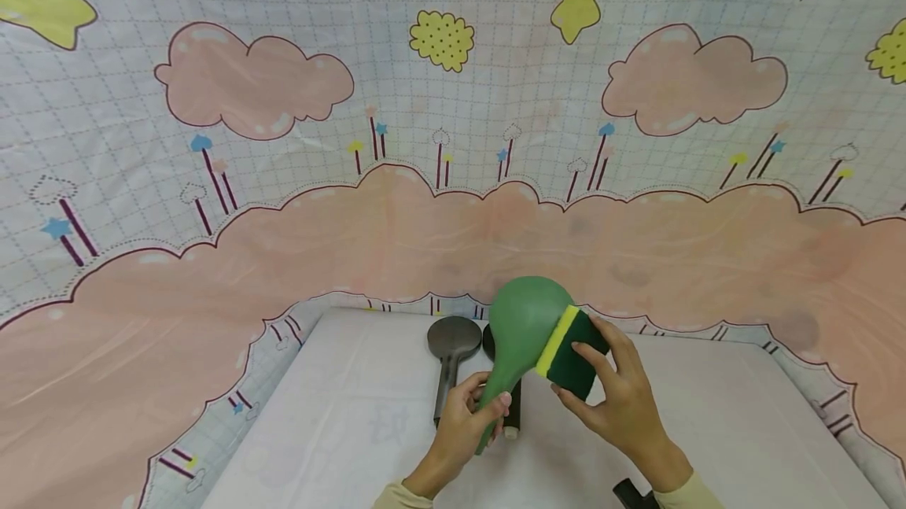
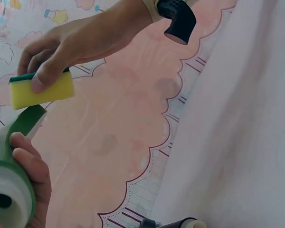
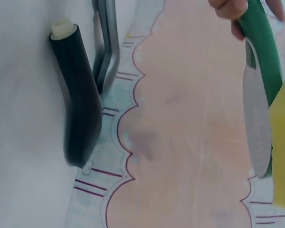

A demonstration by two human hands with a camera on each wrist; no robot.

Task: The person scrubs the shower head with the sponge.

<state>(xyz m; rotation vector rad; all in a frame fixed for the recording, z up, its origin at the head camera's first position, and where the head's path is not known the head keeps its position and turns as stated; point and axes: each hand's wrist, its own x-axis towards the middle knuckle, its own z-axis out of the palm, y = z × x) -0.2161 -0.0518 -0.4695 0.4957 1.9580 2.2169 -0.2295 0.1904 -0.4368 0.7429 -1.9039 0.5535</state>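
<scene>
A green shower head point(image 1: 527, 316) is held by its handle in my left hand point(image 1: 463, 418), round head up and tilted right. Its pale face shows in the right wrist view, turned away from the sponge. My right hand point(image 1: 623, 391) grips a yellow sponge point(image 1: 555, 340) with a dark green scouring side, thumb and fingers on its edges. The yellow side lies against the back of the shower head's round end. In the left wrist view the sponge point(image 2: 42, 92) sits over the green head point(image 2: 31, 118), close to the fingers point(image 2: 31, 159) of my left hand.
A grey shower head point(image 1: 453, 340) lies on the white-covered table point(image 1: 318, 430). Beside it is a black shower head point(image 3: 80, 99), partly hidden behind the green one in the head view. A patterned cloth point(image 1: 354, 241) hangs behind. A black mount point(image 2: 180, 21) sits at my right wrist.
</scene>
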